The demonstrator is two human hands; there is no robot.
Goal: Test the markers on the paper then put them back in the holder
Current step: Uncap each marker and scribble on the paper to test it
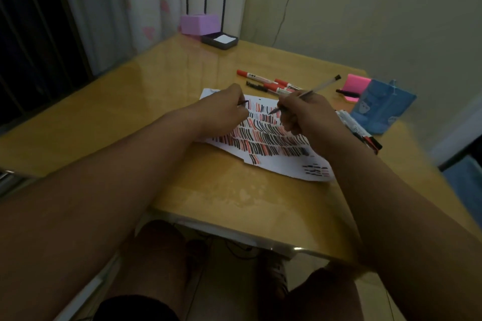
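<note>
Testing looked well advanced and the return barely begun: the paper (292,164), lying mid-table (182,86), carried row upon row of red and black strokes, yet no marker could be seen standing in the holder, whose inside was hidden from this angle. Taking things from nine o'clock across, the left hand (227,109) sat over the sheet's far left part, fingers curled and pinching a small dark piece (243,103), probably a cap, though it was too small to tell. At the sheet's twelve o'clock a cluster of red markers (276,85) lay flat on the table. The right hand (300,114) gripped a thin clear-barrelled pen (320,86) in a writing hold, tip down at the upper rows and tail pointing toward two o'clock. Both forearms reached forward and converged over the page. At three o'clock more markers (357,130) lay just beside the blue holder (383,107), with a pink pad (357,85) at its eleven o'clock. By my reading the pen in hand was mid-test, and every loose marker was yet to be gathered and put away.
</note>
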